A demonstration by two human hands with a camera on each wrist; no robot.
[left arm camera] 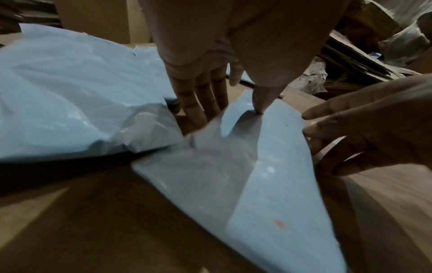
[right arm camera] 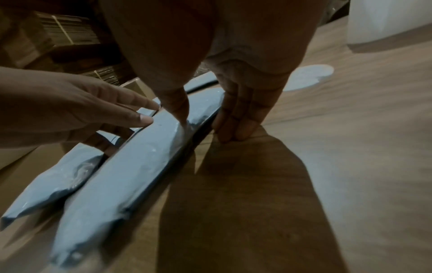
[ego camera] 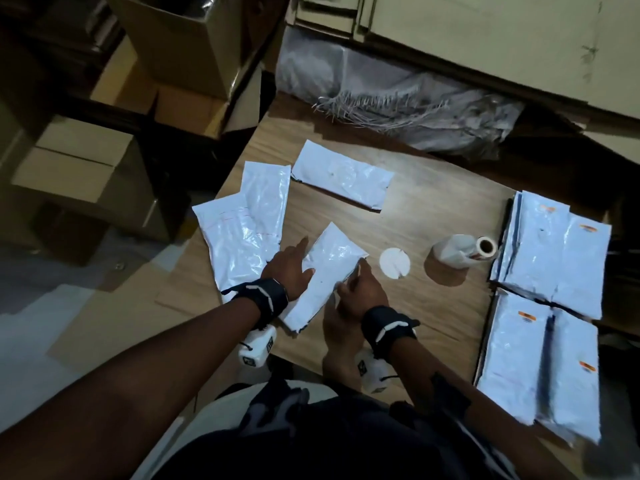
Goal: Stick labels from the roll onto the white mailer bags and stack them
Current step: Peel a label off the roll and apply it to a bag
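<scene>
1. Head view: the left hand (ego camera: 290,268) lies with fingers nearly straight, thumb pressing the left edge of the white mailer bag (ego camera: 323,275) at the table's near middle. The right hand (ego camera: 360,289) grips the bag's right edge, thumb on top and fingers curled beside and under it. The bag's long axis runs diagonally, from near the left wrist up and away to the right, so it sits between the two hands, each equally close. The label roll (ego camera: 465,252) stands to the right, nearer the right hand; the stacks of labelled bags (ego camera: 554,258) lie further right, at the table's (ego camera: 433,188) far edge.

2. Left wrist view: the left hand's thumb tip (left arm camera: 260,109) presses onto the bag (left arm camera: 268,175), the straight fingers (left arm camera: 198,103) beside its edge on the wood. The bag stretches away below the palm; the right hand (left arm camera: 364,125) meets its opposite edge.

3. Right wrist view: the right thumb (right arm camera: 181,110) pins the bag (right arm camera: 140,166) from above, fingers (right arm camera: 236,120) curled down at its edge. I judge a lift toward the roll side would fall to the right hand.
</scene>
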